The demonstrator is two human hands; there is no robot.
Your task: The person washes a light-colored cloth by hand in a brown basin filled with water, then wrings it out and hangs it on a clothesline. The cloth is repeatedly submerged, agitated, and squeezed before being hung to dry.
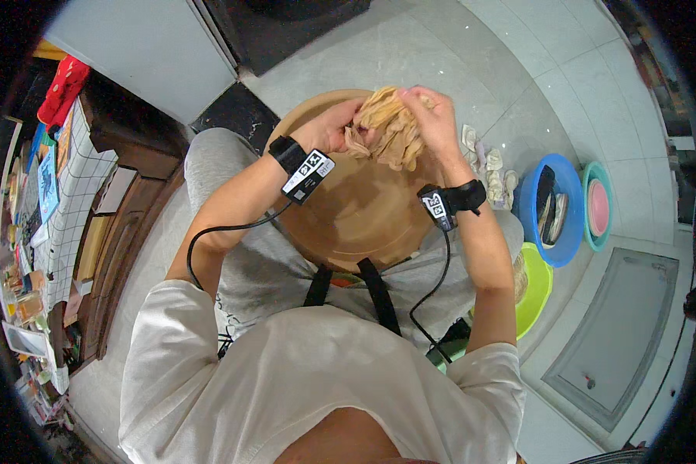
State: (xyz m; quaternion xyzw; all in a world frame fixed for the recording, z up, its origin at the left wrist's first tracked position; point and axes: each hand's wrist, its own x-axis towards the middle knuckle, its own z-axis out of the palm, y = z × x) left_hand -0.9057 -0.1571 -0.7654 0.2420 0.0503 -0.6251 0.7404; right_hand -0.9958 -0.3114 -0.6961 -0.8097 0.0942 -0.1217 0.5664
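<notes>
A bunched yellow-beige cloth (391, 130) is held between my two hands, over the far part of a large tan basin (354, 209). My left hand (330, 126) grips the cloth's left side, near the basin's far left rim. On the right, my right hand (432, 116) has its fingers closed on the upper right part of the cloth. The basin stands between my knees and has what looks like shallow water in it. Folds of cloth hide some of my left fingertips.
Several whitish rolled cloth pieces (493, 168) lie on the floor right of the basin. Beyond them stand a blue basin (525, 203) with dark items, a teal basin (588, 238) holding a pink one, and a lime-green basin (542, 290). A cluttered table (69, 232) is at left.
</notes>
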